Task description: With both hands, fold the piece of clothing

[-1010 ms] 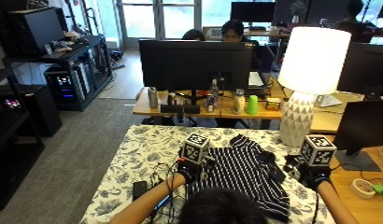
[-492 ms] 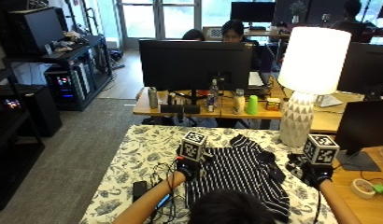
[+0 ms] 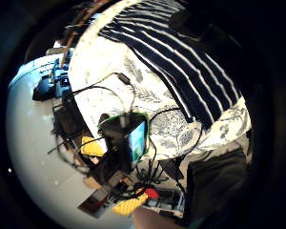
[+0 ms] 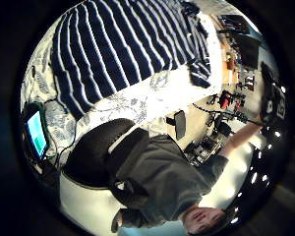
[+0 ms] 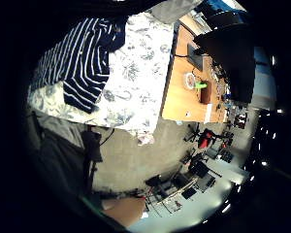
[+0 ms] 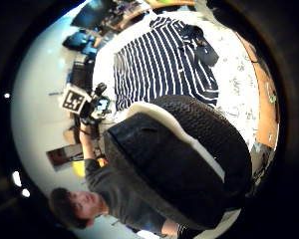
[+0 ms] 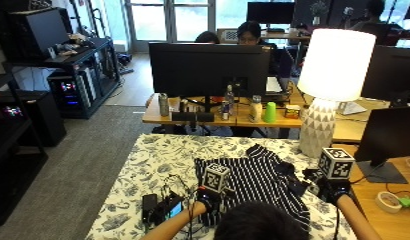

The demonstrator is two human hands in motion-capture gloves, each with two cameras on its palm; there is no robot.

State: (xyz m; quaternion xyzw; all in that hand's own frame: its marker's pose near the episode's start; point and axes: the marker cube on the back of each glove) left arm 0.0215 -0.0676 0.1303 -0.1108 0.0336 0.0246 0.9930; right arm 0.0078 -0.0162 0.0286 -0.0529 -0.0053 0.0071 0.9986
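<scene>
A lamp (image 7: pixel 330 95) stands beyond the striped shirt (image 7: pixel 255 185) on the table (image 7: pixel 152 165).

Taking the striped shirt (image 7: pixel 255 185) as the mark: bare floral tablecloth (image 7: pixel 172 155) lies open on its far side and to its left. Near its left front corner, a small lit-screen device (image 7: pixel 166 210) and loose cables block the way. Beyond its right far corner stands a white lamp (image 7: pixel 327 90)

Floral tablecloth (image 7: pixel 152 160), small lit device (image 7: pixel 170 209) on it, white lamp (image 7: pixel 330 85) beside, monitor (image 7: pixel 208 70) on desk beyond
</scene>
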